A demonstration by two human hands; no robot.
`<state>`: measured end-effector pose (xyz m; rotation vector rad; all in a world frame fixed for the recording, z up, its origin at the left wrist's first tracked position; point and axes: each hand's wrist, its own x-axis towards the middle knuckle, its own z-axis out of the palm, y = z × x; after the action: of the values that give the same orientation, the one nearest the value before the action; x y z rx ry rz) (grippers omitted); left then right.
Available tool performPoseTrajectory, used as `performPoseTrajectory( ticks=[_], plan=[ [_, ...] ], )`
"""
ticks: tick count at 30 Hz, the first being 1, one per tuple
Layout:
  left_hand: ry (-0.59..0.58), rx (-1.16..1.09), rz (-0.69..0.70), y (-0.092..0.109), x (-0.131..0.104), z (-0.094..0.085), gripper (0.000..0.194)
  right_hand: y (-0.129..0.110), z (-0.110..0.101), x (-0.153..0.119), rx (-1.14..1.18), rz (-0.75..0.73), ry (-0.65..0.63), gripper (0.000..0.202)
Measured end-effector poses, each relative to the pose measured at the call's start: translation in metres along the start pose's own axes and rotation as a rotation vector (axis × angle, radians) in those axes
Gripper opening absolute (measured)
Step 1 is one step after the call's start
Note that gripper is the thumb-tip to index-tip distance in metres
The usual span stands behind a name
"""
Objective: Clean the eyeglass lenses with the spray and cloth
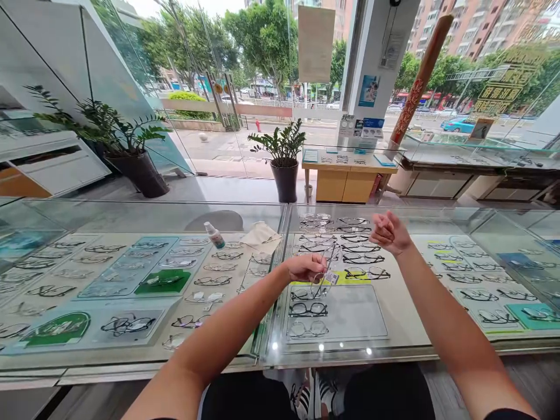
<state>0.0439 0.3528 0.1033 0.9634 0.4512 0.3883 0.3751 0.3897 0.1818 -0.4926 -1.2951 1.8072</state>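
Above the glass counter, my left hand [308,268] is closed around a pair of eyeglasses [322,284] with thin frames. A small white tag hangs by the lenses, and one temple points up. My right hand [391,232] is raised to the right, apart from the eyeglasses, with its fingers curled in. Whether anything small sits in those fingers is hidden. Below the hands, rows of eyeglasses [363,258] lie in the display case. Nearer to me, a few more frames [308,309] lie on a clear tray [359,315].
A small spray bottle [214,235] stands on the counter to the left, beside a crumpled beige cloth [261,238]. The glass counter [280,353] spans the view in front of my legs. Beyond it are a potted plant [285,178] and a wooden display table [343,184].
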Motion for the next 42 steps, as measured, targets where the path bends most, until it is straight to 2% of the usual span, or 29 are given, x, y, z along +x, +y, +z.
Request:
performPoseTrajectory(
  ticks=[3, 4, 6, 11, 16, 18, 21, 23, 26, 27, 29, 31, 32, 33, 36, 39, 42],
  plan=[
    [-0.017, 0.02, -0.014, 0.002, -0.002, -0.001, 0.055, 0.032, 0.034, -0.013, 0.163, 0.237, -0.494, 0.057],
    [-0.019, 0.024, -0.016, 0.002, -0.002, -0.002, 0.055, 0.045, 0.042, -0.016, 0.174, 0.315, -0.608, 0.058],
    [-0.018, 0.031, -0.015, 0.002, -0.002, -0.002, 0.054, 0.07, 0.056, -0.022, 0.164, 0.445, -0.756, 0.059],
    [-0.003, 0.028, -0.01, 0.0, -0.003, -0.004, 0.054, 0.115, 0.075, -0.021, 0.126, 0.729, -0.998, 0.061],
    [0.041, -0.017, 0.028, -0.002, 0.0, 0.0, 0.053, 0.128, 0.075, -0.018, 0.147, 0.83, -1.048, 0.055],
    [0.075, -0.051, 0.065, -0.002, 0.001, 0.003, 0.053, 0.128, 0.075, -0.02, 0.164, 0.806, -0.993, 0.053],
    [0.122, -0.094, 0.106, -0.002, 0.003, 0.008, 0.052, 0.12, 0.079, -0.025, 0.172, 0.7, -0.789, 0.046],
    [0.137, -0.107, 0.112, -0.002, 0.003, 0.01, 0.053, 0.108, 0.082, -0.029, 0.15, 0.615, -0.646, 0.044],
    [0.141, -0.115, 0.102, -0.002, 0.003, 0.01, 0.054, 0.085, 0.088, -0.034, 0.081, 0.467, -0.442, 0.05],
    [0.143, -0.118, 0.098, -0.002, 0.004, 0.01, 0.055, 0.079, 0.09, -0.035, 0.018, 0.39, -0.336, 0.051],
    [0.15, -0.125, 0.094, -0.002, 0.004, 0.01, 0.056, 0.07, 0.095, -0.037, -0.219, 0.173, -0.043, 0.049],
    [0.16, -0.131, 0.092, -0.002, 0.006, 0.01, 0.056, 0.07, 0.101, -0.037, -0.522, -0.038, 0.225, 0.037],
    [0.166, -0.134, 0.093, -0.002, 0.006, 0.01, 0.056, 0.073, 0.103, -0.037, -0.656, -0.109, 0.311, 0.027],
    [0.171, -0.137, 0.095, -0.002, 0.007, 0.01, 0.056, 0.076, 0.105, -0.037, -0.76, -0.151, 0.362, 0.021],
    [0.18, -0.149, 0.102, -0.003, 0.009, 0.011, 0.053, 0.088, 0.108, -0.038, -0.925, -0.166, 0.395, 0.032],
    [0.173, -0.159, 0.1, -0.003, 0.009, 0.011, 0.051, 0.095, 0.109, -0.039, -0.972, -0.15, 0.376, 0.021],
    [0.162, -0.166, 0.091, -0.002, 0.008, 0.013, 0.051, 0.098, 0.109, -0.039, -0.988, -0.159, 0.366, 0.021]
  ],
)
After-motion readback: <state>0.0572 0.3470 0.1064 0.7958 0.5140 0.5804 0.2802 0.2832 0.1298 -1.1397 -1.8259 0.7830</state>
